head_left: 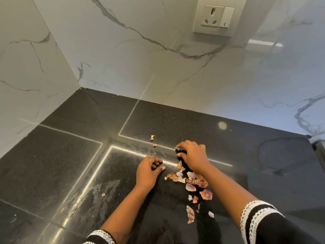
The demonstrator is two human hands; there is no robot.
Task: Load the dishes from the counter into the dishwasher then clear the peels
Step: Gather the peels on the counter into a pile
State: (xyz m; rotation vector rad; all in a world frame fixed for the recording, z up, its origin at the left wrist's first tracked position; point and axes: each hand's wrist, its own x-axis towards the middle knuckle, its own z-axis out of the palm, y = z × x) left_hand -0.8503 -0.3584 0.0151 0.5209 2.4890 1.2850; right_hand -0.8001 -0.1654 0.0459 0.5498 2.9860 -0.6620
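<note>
Pink and brown onion peels lie scattered on the black stone counter, most in a trail running toward me under my right forearm. Two small peel bits lie farther back. My right hand is arched over the far end of the trail, its curled fingers down on the counter and gathering peels under the palm. My left hand rests on the counter just left of the peels, fingers curled in and thumb stretched out, with nothing visible in it. No dishes or dishwasher are in view.
White marble-pattern walls meet in a corner at the back left. A wall socket with a switch is high on the back wall. A wet smear marks the counter at the left. The counter's right end lies at the frame's right.
</note>
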